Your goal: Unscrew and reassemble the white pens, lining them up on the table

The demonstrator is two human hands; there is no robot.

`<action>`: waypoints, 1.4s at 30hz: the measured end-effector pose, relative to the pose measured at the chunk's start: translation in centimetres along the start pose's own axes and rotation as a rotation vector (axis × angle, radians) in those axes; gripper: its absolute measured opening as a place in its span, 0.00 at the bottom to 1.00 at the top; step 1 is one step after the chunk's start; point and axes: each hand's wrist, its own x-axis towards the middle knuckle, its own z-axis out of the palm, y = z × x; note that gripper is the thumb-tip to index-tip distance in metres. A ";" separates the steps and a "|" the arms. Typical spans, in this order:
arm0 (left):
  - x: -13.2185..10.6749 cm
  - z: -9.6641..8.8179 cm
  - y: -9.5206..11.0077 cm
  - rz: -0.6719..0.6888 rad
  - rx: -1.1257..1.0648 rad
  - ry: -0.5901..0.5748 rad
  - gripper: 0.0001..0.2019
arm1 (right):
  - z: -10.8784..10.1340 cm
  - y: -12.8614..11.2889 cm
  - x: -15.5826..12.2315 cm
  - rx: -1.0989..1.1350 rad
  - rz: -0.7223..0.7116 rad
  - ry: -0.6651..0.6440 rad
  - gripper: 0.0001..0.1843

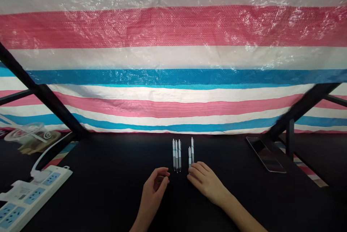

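Several white pens lie side by side on the black table (108,181). Three of them form a tight group (176,154) and two more (191,152) lie just to the right. My right hand (206,181) rests palm down, fingers together, with its fingertips over the near ends of the two right pens. My left hand (154,186) sits a little left of the three pens, fingers curled inward and thumb near the fingertips, and nothing visible in it. Neither hand lifts a pen.
A smartphone (265,154) lies face up at the right. A white power strip (27,195) with its cable sits at the front left. A clear plastic cup (29,134) lies at far left. A striped tarp (173,62) hangs behind, with black frame struts (40,91).
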 end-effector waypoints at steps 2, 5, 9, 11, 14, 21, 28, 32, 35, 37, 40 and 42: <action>-0.2 0.2 -0.1 0.002 -0.022 -0.026 0.13 | -1.0 -0.9 -0.4 0.139 0.132 0.128 0.10; -0.6 0.5 -0.6 -0.006 -0.100 -0.082 0.17 | -2.2 -3.0 -1.0 0.499 0.566 0.418 0.04; -1.2 1.3 -0.9 -0.069 -0.212 -0.189 0.26 | -2.3 -5.5 -1.2 0.954 1.133 0.593 0.08; -1.2 1.6 -0.8 -0.103 -0.234 -0.274 0.20 | -1.9 -6.1 -1.2 1.185 1.216 0.626 0.12; -1.1 1.6 -0.5 -0.109 -0.244 -0.260 0.15 | -1.3 -6.4 -1.1 1.349 1.233 0.537 0.12; -1.2 1.6 -1.0 -0.119 -0.204 -0.094 0.20 | -0.2 -5.8 -1.3 1.318 1.171 0.137 0.23; -1.5 2.0 -1.3 -0.175 -0.217 -0.042 0.25 | 0.6 -6.0 -1.7 1.032 1.070 0.278 0.13; -1.5 2.2 -1.0 -0.187 -0.258 -0.009 0.23 | 0.4 -5.8 -1.6 1.153 1.122 0.286 0.16; -1.4 2.1 -0.9 -0.190 -0.279 0.005 0.22 | 0.2 -5.6 -1.6 1.249 1.169 0.221 0.22; -1.4 2.1 -0.9 -0.199 -0.293 0.016 0.22 | 0.1 -5.6 -1.6 1.220 1.178 0.258 0.21; -1.3 1.9 -1.1 -0.223 -0.310 0.036 0.22 | 0.1 -5.4 -1.6 1.259 1.199 0.243 0.23; -1.3 1.7 -1.2 -0.236 -0.321 0.042 0.22 | 0.1 -5.4 -1.6 1.337 1.197 0.204 0.27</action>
